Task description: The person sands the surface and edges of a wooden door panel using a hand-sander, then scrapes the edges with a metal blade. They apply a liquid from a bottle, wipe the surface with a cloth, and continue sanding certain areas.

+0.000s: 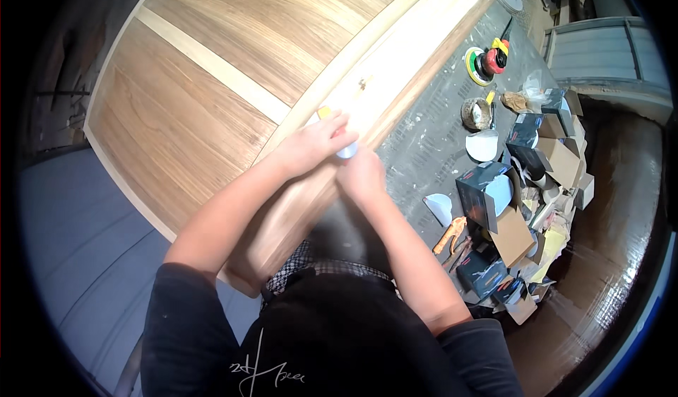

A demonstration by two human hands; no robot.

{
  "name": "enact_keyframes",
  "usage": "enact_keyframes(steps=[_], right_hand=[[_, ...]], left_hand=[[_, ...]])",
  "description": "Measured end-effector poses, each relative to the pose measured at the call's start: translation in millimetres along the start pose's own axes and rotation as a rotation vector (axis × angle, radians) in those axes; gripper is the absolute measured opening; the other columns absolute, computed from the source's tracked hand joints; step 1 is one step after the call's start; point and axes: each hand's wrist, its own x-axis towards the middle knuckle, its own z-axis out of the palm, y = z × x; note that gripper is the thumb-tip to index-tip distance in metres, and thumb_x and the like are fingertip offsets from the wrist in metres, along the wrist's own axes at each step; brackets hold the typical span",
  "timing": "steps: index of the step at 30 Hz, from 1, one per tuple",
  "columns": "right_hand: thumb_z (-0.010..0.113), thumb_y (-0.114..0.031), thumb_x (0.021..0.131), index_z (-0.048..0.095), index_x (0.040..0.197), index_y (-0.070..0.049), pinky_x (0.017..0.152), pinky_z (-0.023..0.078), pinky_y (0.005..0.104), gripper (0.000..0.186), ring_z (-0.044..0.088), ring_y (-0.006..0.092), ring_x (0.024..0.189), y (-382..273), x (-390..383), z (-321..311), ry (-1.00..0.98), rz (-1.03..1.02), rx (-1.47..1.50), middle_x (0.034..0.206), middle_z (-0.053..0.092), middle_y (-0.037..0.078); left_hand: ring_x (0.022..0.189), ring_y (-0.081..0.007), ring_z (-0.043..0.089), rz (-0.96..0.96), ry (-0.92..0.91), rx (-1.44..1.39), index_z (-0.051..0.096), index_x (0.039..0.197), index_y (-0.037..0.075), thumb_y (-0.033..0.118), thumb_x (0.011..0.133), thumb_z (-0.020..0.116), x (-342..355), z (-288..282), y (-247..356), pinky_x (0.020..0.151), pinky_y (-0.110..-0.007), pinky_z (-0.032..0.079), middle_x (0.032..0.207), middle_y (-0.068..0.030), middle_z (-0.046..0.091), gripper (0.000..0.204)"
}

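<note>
My left hand (314, 145) is closed round a small object (346, 150) with a pale blue end, a red patch and a yellow tip; its kind is mostly hidden by the fingers. Close against the blue end, my right hand (363, 176) is curled and a little blurred, and whatever it grips is hidden. Both hands are over the pale edge board (395, 51) of a large wooden panel (205, 100). A dark knot (364, 83) marks that board just beyond my hands.
Right of the panel, a grey tabletop (424, 143) holds a red and yellow sander (492, 59), a crusted pot (476, 114), white sanding discs (482, 145) and an orange-handled tool (450, 234). Several opened boxes (514, 233) crowd its right edge. A brown wrapped surface (600, 256) lies beyond.
</note>
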Motion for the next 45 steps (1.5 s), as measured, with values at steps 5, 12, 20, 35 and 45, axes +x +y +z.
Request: enact_keyframes(steps=[5,12,20,35,45], right_hand=[[0.068,-0.005,0.079,0.072,0.096,0.002,0.086,0.056,0.0513,0.019,0.07,0.0449,0.096,2.3,28.5,-23.7,0.133,-0.046,-0.022,0.095,0.072,0.028],[0.067,-0.009,0.079,0.074,0.103,0.002,0.09,0.056,0.0457,0.027,0.07,0.0422,0.102,-5.4,68.7,-68.5,0.164,-0.066,-0.041,0.102,0.072,0.029],[0.067,-0.01,0.08,0.074,0.099,0.004,0.085,0.057,0.0457,0.025,0.072,0.0422,0.096,12.3,114.0,-92.0,0.215,-0.044,-0.063,0.095,0.073,0.028],[0.068,-0.007,0.078,0.072,0.095,0.004,0.087,0.056,0.048,0.02,0.069,0.0453,0.099,10.1,56.8,-69.8,0.094,-0.037,-0.056,0.099,0.072,0.03],[0.067,-0.007,0.077,0.074,0.099,0.001,0.087,0.056,0.0462,0.024,0.07,0.0431,0.099,9.3,107.3,-98.5,0.122,0.017,-0.044,0.1,0.072,0.028]], left_hand=[[0.141,-0.0417,0.048,0.012,0.054,-0.012,0.055,0.136,0.007,0.008,0.095,0.055,43.8,-1.8,-6.7,0.113,-0.045,0.046,0.151,-0.0227,0.05,0.041],[0.142,-0.0372,0.046,-0.048,0.027,0.0,0.052,0.144,0.011,0.008,0.095,0.059,99.2,1.0,-27.4,0.112,-0.043,0.045,0.157,-0.0194,0.044,0.05],[0.136,-0.0368,0.051,-0.121,0.031,-0.102,0.051,0.143,0.016,0.007,0.098,0.052,147.5,-4.9,-27.4,0.109,-0.041,0.047,0.156,-0.0161,0.046,0.045],[0.14,-0.0418,0.047,-0.137,0.145,-0.044,0.047,0.143,0.012,0.005,0.095,0.052,82.1,34.7,-9.0,0.1,-0.046,0.054,0.155,-0.0224,0.042,0.049],[0.14,-0.0389,0.047,-0.124,0.146,-0.063,0.049,0.143,0.012,0.006,0.096,0.052,137.5,19.2,-28.0,0.107,-0.046,0.05,0.156,-0.02,0.044,0.048]])
